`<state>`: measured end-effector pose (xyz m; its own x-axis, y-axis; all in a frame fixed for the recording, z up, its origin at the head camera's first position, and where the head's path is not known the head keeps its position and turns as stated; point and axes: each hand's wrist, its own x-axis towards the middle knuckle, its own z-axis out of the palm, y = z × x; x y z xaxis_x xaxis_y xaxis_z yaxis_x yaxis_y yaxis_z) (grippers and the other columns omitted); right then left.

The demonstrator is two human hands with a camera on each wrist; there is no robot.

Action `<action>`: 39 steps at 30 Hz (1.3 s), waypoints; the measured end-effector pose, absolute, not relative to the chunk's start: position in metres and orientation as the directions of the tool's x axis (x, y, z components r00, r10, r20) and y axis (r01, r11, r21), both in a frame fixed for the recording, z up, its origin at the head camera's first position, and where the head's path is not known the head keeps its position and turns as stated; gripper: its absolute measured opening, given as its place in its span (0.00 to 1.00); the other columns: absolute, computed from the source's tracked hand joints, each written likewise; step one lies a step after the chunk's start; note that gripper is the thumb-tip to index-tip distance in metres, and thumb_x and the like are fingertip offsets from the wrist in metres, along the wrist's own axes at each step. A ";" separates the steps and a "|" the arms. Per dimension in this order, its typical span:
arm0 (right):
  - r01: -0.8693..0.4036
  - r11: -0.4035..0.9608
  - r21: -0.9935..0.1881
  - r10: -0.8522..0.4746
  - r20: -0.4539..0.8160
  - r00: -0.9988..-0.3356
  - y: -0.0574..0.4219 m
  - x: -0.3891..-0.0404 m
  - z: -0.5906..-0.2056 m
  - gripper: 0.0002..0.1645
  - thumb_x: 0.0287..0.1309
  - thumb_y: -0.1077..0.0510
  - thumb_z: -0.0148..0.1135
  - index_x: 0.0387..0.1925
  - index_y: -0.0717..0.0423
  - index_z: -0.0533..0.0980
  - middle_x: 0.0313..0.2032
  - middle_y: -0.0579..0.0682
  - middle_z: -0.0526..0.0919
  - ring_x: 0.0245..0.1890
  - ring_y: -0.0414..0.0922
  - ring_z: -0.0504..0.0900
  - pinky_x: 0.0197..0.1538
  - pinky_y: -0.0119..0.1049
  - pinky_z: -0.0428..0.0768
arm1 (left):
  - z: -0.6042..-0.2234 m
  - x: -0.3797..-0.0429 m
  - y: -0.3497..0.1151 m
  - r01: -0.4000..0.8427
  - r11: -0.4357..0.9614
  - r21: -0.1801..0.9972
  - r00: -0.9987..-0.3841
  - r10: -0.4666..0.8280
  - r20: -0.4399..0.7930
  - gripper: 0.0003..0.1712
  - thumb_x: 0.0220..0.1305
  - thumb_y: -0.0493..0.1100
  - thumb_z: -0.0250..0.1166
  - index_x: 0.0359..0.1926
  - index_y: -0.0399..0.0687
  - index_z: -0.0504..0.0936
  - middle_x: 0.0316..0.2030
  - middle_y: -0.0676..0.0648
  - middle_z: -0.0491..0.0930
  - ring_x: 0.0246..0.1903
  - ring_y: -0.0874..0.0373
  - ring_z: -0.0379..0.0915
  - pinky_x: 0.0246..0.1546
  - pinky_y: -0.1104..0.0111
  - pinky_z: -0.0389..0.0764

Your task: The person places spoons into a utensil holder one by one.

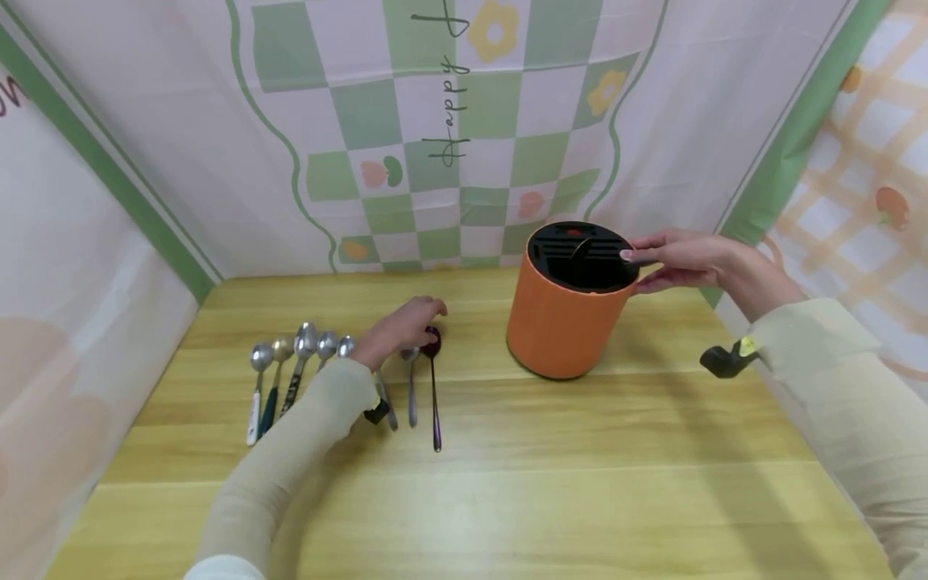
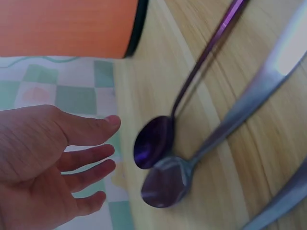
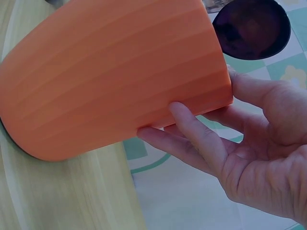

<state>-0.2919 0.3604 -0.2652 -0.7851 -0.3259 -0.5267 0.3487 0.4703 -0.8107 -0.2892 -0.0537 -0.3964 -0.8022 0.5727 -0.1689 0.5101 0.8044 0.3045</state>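
My right hand (image 1: 689, 258) grips the orange utensil holder (image 1: 569, 330) at its rim, thumb on top and fingers against the side. The holder has a black slotted top (image 1: 561, 246). A dark spoon bowl (image 3: 252, 28) sticks out past the rim in the right wrist view; its handle is hidden. My left hand (image 2: 53, 163) hovers with fingers apart and nothing between them, beside the bowl of a purple spoon (image 2: 156, 141). Touching or nearly touching that bowl is a silver spoon (image 2: 165, 184). Both spoons lie on the wooden table (image 1: 464, 507).
Several more spoons lie in a row at the left, among them one with a white handle (image 1: 254, 419) and one with a dark green handle (image 1: 269, 409). My left forearm partly covers the row. A patterned cloth (image 1: 428, 121) hangs behind the table.
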 end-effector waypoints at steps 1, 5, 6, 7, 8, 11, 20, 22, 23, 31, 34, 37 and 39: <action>0.349 0.471 -0.810 -0.326 -0.527 -0.785 0.361 -0.292 -0.265 0.40 0.76 0.53 0.47 0.78 0.62 0.43 0.48 0.44 0.79 0.46 0.47 0.87 0.52 0.37 0.86 | -0.398 -0.290 -0.054 0.500 0.814 0.296 -0.805 0.563 -0.188 0.28 0.68 0.36 0.64 0.66 0.37 0.68 0.63 0.35 0.72 0.63 0.43 0.70 0.66 0.57 0.74; 0.345 0.476 -0.809 -0.329 -0.528 -0.783 0.362 -0.291 -0.265 0.40 0.77 0.52 0.47 0.78 0.62 0.43 0.48 0.43 0.79 0.46 0.46 0.87 0.51 0.36 0.86 | -0.405 -0.292 -0.055 0.475 0.840 0.262 -0.811 0.534 -0.241 0.28 0.67 0.40 0.66 0.65 0.39 0.70 0.60 0.37 0.74 0.60 0.44 0.73 0.64 0.57 0.76; 0.344 0.476 -0.809 -0.333 -0.528 -0.782 0.362 -0.291 -0.265 0.40 0.77 0.52 0.47 0.78 0.61 0.43 0.49 0.43 0.78 0.46 0.46 0.86 0.52 0.36 0.86 | -0.407 -0.292 -0.056 0.473 0.844 0.253 -0.811 0.529 -0.248 0.28 0.67 0.42 0.67 0.64 0.39 0.71 0.59 0.37 0.75 0.58 0.45 0.74 0.62 0.57 0.77; 0.344 0.476 -0.809 -0.332 -0.527 -0.782 0.361 -0.291 -0.265 0.40 0.77 0.52 0.47 0.78 0.61 0.43 0.49 0.43 0.78 0.46 0.46 0.86 0.51 0.36 0.86 | -0.409 -0.293 -0.056 0.467 0.848 0.252 -0.813 0.523 -0.256 0.28 0.66 0.43 0.67 0.63 0.40 0.72 0.58 0.38 0.75 0.57 0.45 0.74 0.61 0.57 0.78; 0.344 0.476 -0.809 -0.333 -0.528 -0.781 0.361 -0.291 -0.265 0.40 0.77 0.52 0.47 0.78 0.61 0.43 0.49 0.43 0.78 0.46 0.46 0.86 0.51 0.36 0.86 | -0.411 -0.294 -0.057 0.462 0.851 0.250 -0.814 0.519 -0.262 0.28 0.66 0.45 0.68 0.62 0.40 0.72 0.57 0.38 0.75 0.56 0.46 0.75 0.60 0.57 0.79; 0.344 0.475 -0.810 -0.333 -0.527 -0.782 0.360 -0.291 -0.264 0.40 0.76 0.52 0.47 0.78 0.62 0.43 0.48 0.43 0.78 0.45 0.46 0.86 0.51 0.36 0.86 | -0.415 -0.295 -0.057 0.449 0.857 0.252 -0.816 0.508 -0.276 0.28 0.64 0.48 0.69 0.60 0.41 0.73 0.54 0.39 0.76 0.53 0.46 0.75 0.56 0.57 0.80; 0.343 0.475 -0.810 -0.328 -0.525 -0.785 0.360 -0.289 -0.262 0.39 0.77 0.53 0.46 0.78 0.63 0.44 0.47 0.43 0.80 0.44 0.46 0.87 0.50 0.35 0.86 | -0.424 -0.302 -0.054 0.462 0.850 0.254 -0.817 0.519 -0.251 0.21 0.66 0.45 0.68 0.55 0.40 0.75 0.51 0.39 0.79 0.52 0.47 0.76 0.55 0.59 0.81; 0.341 0.476 -0.810 -0.329 -0.524 -0.786 0.360 -0.289 -0.263 0.39 0.77 0.52 0.46 0.78 0.63 0.44 0.48 0.43 0.79 0.44 0.46 0.87 0.50 0.35 0.86 | -0.426 -0.303 -0.053 0.466 0.846 0.260 -0.818 0.524 -0.238 0.18 0.67 0.43 0.66 0.53 0.39 0.77 0.50 0.39 0.80 0.51 0.47 0.77 0.55 0.60 0.81; 0.342 0.475 -0.811 -0.329 -0.524 -0.786 0.360 -0.288 -0.263 0.40 0.77 0.52 0.46 0.78 0.63 0.44 0.48 0.43 0.79 0.44 0.46 0.87 0.50 0.35 0.86 | -0.427 -0.304 -0.052 0.470 0.843 0.262 -0.818 0.528 -0.228 0.16 0.67 0.43 0.66 0.51 0.38 0.78 0.49 0.39 0.81 0.50 0.47 0.78 0.54 0.60 0.81; 0.339 0.478 -0.810 -0.334 -0.525 -0.783 0.361 -0.290 -0.264 0.41 0.76 0.51 0.47 0.79 0.60 0.43 0.49 0.42 0.78 0.45 0.46 0.87 0.50 0.36 0.86 | -0.425 -0.306 -0.048 0.492 0.798 0.347 -0.827 0.554 -0.101 0.07 0.68 0.37 0.62 0.42 0.36 0.82 0.42 0.40 0.85 0.42 0.49 0.81 0.47 0.62 0.83; 0.342 0.474 -0.811 -0.331 -0.524 -0.785 0.362 -0.290 -0.264 0.40 0.76 0.51 0.48 0.78 0.60 0.45 0.47 0.42 0.80 0.45 0.46 0.87 0.50 0.36 0.86 | -0.422 -0.306 -0.046 0.501 0.772 0.390 -0.821 0.567 -0.067 0.08 0.70 0.37 0.61 0.42 0.37 0.83 0.41 0.41 0.85 0.40 0.51 0.81 0.45 0.64 0.83; 0.347 0.471 -0.811 -0.326 -0.525 -0.786 0.362 -0.290 -0.264 0.40 0.76 0.51 0.49 0.78 0.61 0.45 0.47 0.42 0.81 0.45 0.47 0.87 0.50 0.36 0.86 | -0.419 -0.305 -0.044 0.510 0.752 0.417 -0.811 0.582 -0.058 0.09 0.71 0.38 0.61 0.44 0.38 0.83 0.41 0.41 0.86 0.38 0.52 0.82 0.42 0.65 0.83; 0.352 0.469 -0.810 -0.322 -0.528 -0.786 0.362 -0.291 -0.265 0.41 0.76 0.51 0.49 0.78 0.61 0.45 0.46 0.42 0.81 0.45 0.47 0.87 0.49 0.36 0.86 | -0.418 -0.305 -0.043 0.511 0.741 0.437 -0.805 0.590 -0.058 0.09 0.71 0.39 0.60 0.44 0.38 0.83 0.41 0.41 0.86 0.37 0.53 0.82 0.41 0.66 0.83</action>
